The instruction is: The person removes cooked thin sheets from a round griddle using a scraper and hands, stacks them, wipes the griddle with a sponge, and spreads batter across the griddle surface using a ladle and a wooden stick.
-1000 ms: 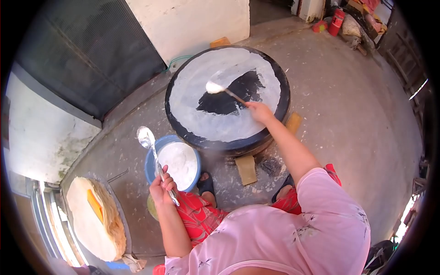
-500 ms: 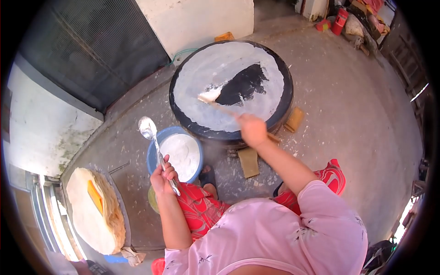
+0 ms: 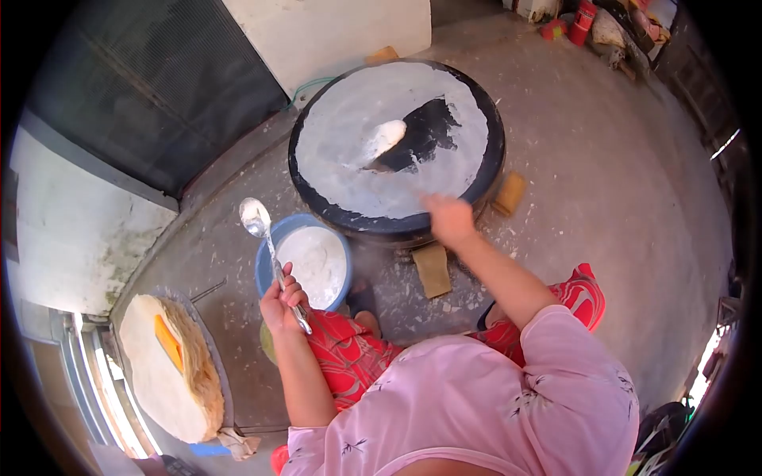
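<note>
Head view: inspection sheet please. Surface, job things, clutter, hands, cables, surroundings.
Surface: round black griddle, pale layer around a bare patch.
Job's things: metal spoon, white residue in bowl; blue tub of white mix; spreader, white head over griddle.
Clutter: stacked flat sheets, yellow piece on top.
Hands: left hand grips spoon; right hand closed, apparently on spreader's blurred handle.
Cables: thin green line near wall, cable or hose unclear.
Surroundings: grey floor, white flecks.
</note>
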### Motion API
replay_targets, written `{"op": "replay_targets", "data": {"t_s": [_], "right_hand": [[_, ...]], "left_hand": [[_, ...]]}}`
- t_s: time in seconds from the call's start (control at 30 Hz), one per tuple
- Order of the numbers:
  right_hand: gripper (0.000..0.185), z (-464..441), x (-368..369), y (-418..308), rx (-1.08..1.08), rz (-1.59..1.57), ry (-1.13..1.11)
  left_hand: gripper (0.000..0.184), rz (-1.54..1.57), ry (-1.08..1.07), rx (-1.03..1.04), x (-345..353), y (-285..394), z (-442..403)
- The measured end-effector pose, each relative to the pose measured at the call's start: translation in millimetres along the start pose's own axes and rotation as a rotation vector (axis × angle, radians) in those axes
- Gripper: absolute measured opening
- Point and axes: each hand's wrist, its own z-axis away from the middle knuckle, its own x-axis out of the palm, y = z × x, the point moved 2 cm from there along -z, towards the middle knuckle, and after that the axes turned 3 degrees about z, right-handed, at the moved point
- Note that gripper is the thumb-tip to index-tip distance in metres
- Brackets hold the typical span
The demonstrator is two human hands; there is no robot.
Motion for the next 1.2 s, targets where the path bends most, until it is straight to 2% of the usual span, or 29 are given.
{"op": "replay_targets", "data": {"t_s": [0.07, 0.13, 0.17, 0.23, 0.3, 0.37, 0.43, 0.53, 0.6, 0.63, 0.7, 0.77, 0.9, 0.93, 0.97, 1.03, 1.07, 1.13, 1.2], "right_hand": [[0.041, -17, -5, 27, 0.074, 0.062, 0.030], [0.040, -30, -21, 44, 0.245, 0.198, 0.045], [0.040, -29, -21, 42, 0.251, 0.202, 0.049], [0.038, -21, -15, 27, 0.431, -0.078, 0.175], [0.040, -13, -9, 24, 0.349, -0.039, 0.150], [0.041, -15, -19, 33, 0.201, 0.193, -0.105], [0.035, -30, -25, 61, 0.283, 0.282, -0.018], [0.034, -32, -34, 69, 0.362, 0.202, 0.042], [0.035, -17, -21, 52, 0.487, -0.043, 0.094], [0.036, -7, -30, 34, 0.376, -0.097, 0.089], [0.036, -3, -28, 29, 0.206, 0.007, -0.008], [0.036, -13, -22, 62, 0.272, 0.201, 0.010], [0.040, -23, -44, 96, 0.420, 0.234, 0.053], [0.036, -21, -52, 93, 0.547, 0.137, -0.041], [0.036, -15, -49, 92, 0.548, 0.139, -0.040], [0.034, -7, -37, 98, 0.695, -0.154, -0.077], [0.034, -11, -38, 107, 0.696, -0.153, -0.075], [0.031, -22, -41, 133, 0.681, -0.416, -0.001], [0.029, -44, -21, 185, 0.660, -0.382, 0.008]], "left_hand": [[0.031, 0.011, -0.010, -0.017, 1, -2, 0], [0.031, -0.003, -0.021, -0.018, -1, -1, 0], [0.032, -0.010, -0.032, -0.011, -1, 0, -1], [0.032, 0.004, -0.033, -0.019, 0, 0, 0], [0.032, 0.021, -0.032, -0.022, 2, -1, -1], [0.032, 0.019, -0.027, -0.025, 1, -2, -2], [0.032, 0.001, -0.017, -0.022, 1, -3, -1], [0.032, -0.010, -0.023, -0.027, 1, -2, -2], [0.032, -0.006, -0.029, -0.031, 1, -2, -3], [0.032, 0.002, -0.024, -0.019, 1, -3, -3], [0.033, 0.004, -0.015, -0.010, 4, -5, -4], [0.033, 0.016, 0.013, 0.002, 7, -8, -2], [0.032, -0.023, 0.000, -0.040, 7, -7, -3], [0.032, -0.024, 0.006, -0.021, 7, -7, -4], [0.032, -0.023, 0.012, -0.001, 6, -6, -4], [0.033, -0.018, 0.003, 0.003, 4, -4, -5], [0.033, -0.015, -0.002, 0.008, 4, -5, -6], [0.033, -0.017, 0.016, 0.015, 7, -9, -5], [0.033, -0.028, 0.033, 0.023, 8, -11, -4]]}}
